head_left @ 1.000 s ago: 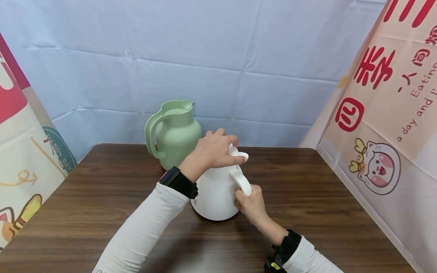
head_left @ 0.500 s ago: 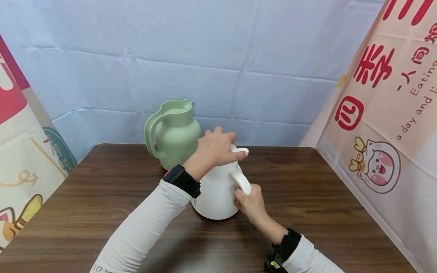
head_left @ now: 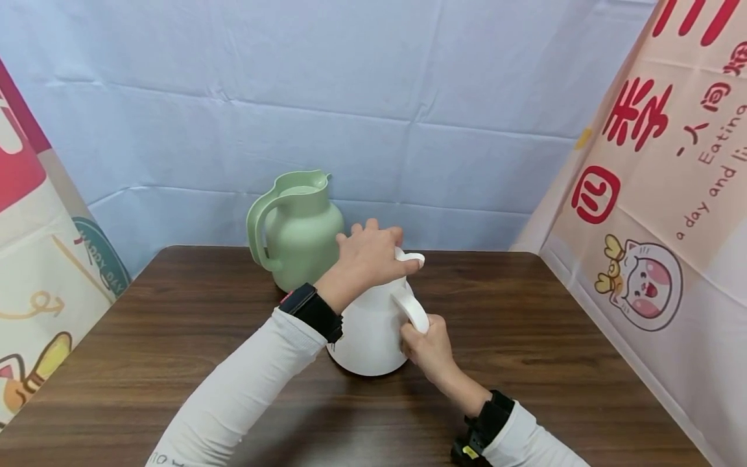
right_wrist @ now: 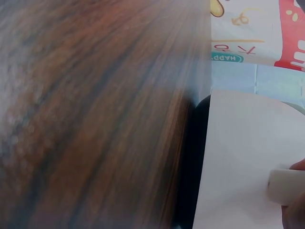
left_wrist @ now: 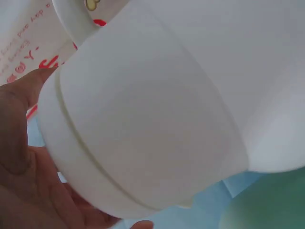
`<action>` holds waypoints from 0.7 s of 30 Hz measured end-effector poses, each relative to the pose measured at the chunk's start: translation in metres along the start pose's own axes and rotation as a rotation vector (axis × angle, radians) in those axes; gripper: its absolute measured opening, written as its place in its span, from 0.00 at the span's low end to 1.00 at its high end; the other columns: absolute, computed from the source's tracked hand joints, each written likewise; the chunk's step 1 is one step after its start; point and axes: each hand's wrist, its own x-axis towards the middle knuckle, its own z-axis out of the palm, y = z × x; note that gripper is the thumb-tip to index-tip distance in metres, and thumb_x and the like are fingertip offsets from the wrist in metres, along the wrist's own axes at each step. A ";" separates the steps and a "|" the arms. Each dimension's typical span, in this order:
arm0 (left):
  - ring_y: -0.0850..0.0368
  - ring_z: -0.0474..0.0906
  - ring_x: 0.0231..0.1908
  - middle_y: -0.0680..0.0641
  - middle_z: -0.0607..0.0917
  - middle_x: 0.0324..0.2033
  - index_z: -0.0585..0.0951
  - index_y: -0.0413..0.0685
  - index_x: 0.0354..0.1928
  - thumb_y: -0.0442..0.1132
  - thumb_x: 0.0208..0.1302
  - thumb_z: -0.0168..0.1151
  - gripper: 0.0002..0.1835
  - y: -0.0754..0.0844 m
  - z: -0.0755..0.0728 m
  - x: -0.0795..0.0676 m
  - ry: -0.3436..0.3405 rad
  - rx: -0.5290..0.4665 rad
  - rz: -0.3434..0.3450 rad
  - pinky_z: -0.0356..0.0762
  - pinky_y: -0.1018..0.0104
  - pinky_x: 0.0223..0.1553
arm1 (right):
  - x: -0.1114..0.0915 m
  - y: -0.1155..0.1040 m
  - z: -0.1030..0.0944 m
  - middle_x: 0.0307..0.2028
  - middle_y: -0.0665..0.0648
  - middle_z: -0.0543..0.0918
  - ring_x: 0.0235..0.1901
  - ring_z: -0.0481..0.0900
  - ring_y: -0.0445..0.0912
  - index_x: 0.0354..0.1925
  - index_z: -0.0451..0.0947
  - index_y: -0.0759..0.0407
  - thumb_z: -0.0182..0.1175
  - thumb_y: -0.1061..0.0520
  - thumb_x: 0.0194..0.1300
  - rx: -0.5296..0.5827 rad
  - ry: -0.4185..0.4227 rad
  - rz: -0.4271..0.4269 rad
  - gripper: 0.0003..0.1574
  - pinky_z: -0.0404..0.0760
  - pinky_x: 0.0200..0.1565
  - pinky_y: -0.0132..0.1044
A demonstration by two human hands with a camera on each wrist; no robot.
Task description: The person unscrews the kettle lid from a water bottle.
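A white jug [head_left: 367, 334] with a dark base stands upright on the wooden table. My left hand [head_left: 373, 256] grips its lid [left_wrist: 78, 152] from above. In the left wrist view the thumb lies on one side of the lid and the fingers curl round the other. Near the thumb, a white tab [head_left: 415, 257] sticks out above the handle. Low on the jug's handle [head_left: 413, 310], my right hand [head_left: 430, 350] is wrapped round it. The right wrist view shows the dark base [right_wrist: 193, 157] at the table surface and only a bit of that hand's fingers.
A green jug [head_left: 309, 237] stands just behind and left of the white one, its handle facing left. Behind the table [head_left: 502, 311] hangs a pale blue cloth [head_left: 467, 130]. Printed cloths [head_left: 648, 194] flank it on both sides.
My left hand and wrist have shifted slightly up and to the right, with the lid's tab rising a little. My right hand and both jugs stay in place.
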 end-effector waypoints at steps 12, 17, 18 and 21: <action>0.58 0.75 0.36 0.53 0.80 0.39 0.81 0.56 0.43 0.32 0.58 0.56 0.13 0.018 -0.006 0.005 0.042 0.095 0.416 0.77 0.61 0.32 | 0.001 0.001 -0.001 0.02 0.45 0.63 0.04 0.56 0.39 0.08 0.60 0.66 0.43 0.75 0.50 0.000 -0.042 -0.010 0.19 0.57 0.11 0.27; 0.59 0.76 0.35 0.51 0.82 0.39 0.83 0.52 0.40 0.30 0.57 0.56 0.13 0.019 -0.005 0.008 0.027 0.034 0.427 0.77 0.67 0.31 | 0.001 0.000 -0.001 0.02 0.46 0.63 0.04 0.57 0.39 0.08 0.61 0.67 0.43 0.75 0.50 -0.008 -0.025 -0.010 0.18 0.58 0.11 0.27; 0.59 0.76 0.35 0.51 0.82 0.38 0.83 0.52 0.40 0.30 0.57 0.56 0.12 0.018 -0.006 0.009 0.022 0.024 0.429 0.77 0.67 0.31 | 0.000 0.000 -0.001 0.02 0.46 0.63 0.04 0.57 0.39 0.08 0.61 0.66 0.43 0.75 0.50 -0.007 -0.021 -0.007 0.19 0.58 0.11 0.27; 0.60 0.76 0.34 0.52 0.83 0.36 0.84 0.51 0.38 0.30 0.56 0.58 0.11 0.017 -0.007 0.011 -0.002 -0.002 0.438 0.77 0.68 0.33 | 0.000 0.000 -0.001 0.02 0.46 0.63 0.04 0.58 0.39 0.08 0.61 0.64 0.43 0.75 0.49 0.003 -0.016 0.005 0.18 0.58 0.11 0.27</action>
